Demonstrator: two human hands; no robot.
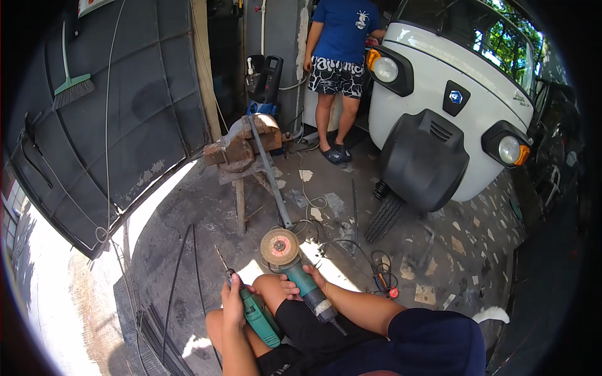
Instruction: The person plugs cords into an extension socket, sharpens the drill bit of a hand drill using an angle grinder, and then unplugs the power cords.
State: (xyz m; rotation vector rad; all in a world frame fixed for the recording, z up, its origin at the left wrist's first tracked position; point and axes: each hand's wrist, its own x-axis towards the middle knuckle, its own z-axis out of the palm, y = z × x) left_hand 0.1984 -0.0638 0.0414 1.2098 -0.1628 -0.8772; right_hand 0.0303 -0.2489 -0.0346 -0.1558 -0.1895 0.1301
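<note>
My left hand (232,302) is wrapped round a green power drill (258,318) near its chuck, with a long bit (221,257) pointing up and forward. The drill body rests by my leg. In my right hand (315,276) is a green angle grinder (303,283), held from below with fingers round its body. Its worn disc (279,245) faces up at the front end. A flat metal bar (269,169) slants down from a rusty bench vise (241,147), its lower end just beyond the disc.
A white three-wheeled vehicle (433,69) stands at the right, and a person in a blue shirt (342,31) beside it. Cables (376,266) and thin metal rods (179,269) lie on the floor. A dark metal gate (138,113) with a hanging broom (73,88) is at the left.
</note>
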